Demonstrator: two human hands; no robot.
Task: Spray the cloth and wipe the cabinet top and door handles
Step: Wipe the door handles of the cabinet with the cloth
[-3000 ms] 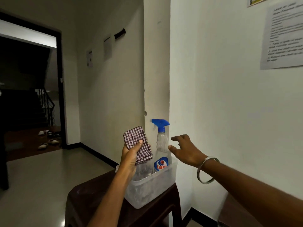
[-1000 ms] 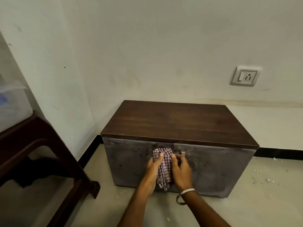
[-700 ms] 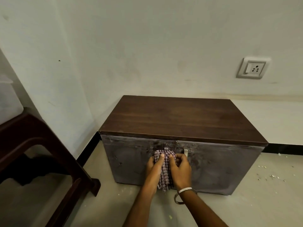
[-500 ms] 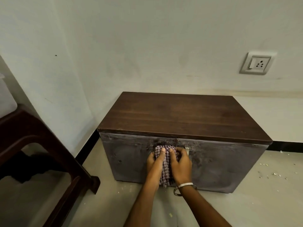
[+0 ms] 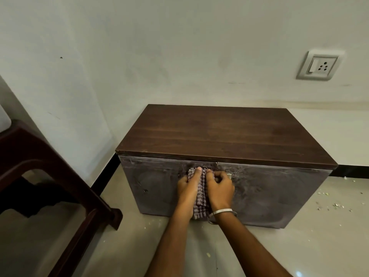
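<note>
A low cabinet with a dark wooden top (image 5: 225,134) and two grey doors (image 5: 269,194) stands on the floor against the wall. A checked cloth (image 5: 201,198) hangs against the middle of the door fronts, over the left door's handle, which is hidden. My left hand (image 5: 188,184) and my right hand (image 5: 219,187) both grip the cloth and press it against the doors. A sliver of the right door's metal handle (image 5: 229,175) shows just right of my right hand. The spray bottle is out of view.
A dark brown plastic stool (image 5: 46,176) stands at the left, close to the cabinet. A wall socket (image 5: 319,65) sits above the cabinet at the right. Small crumbs of debris (image 5: 331,204) lie on the floor to the right.
Three seconds ago I held the cloth at a tub with the spray bottle. Over the last second both hands have kept the cloth pressed at the door seam, shifting slightly upward.
</note>
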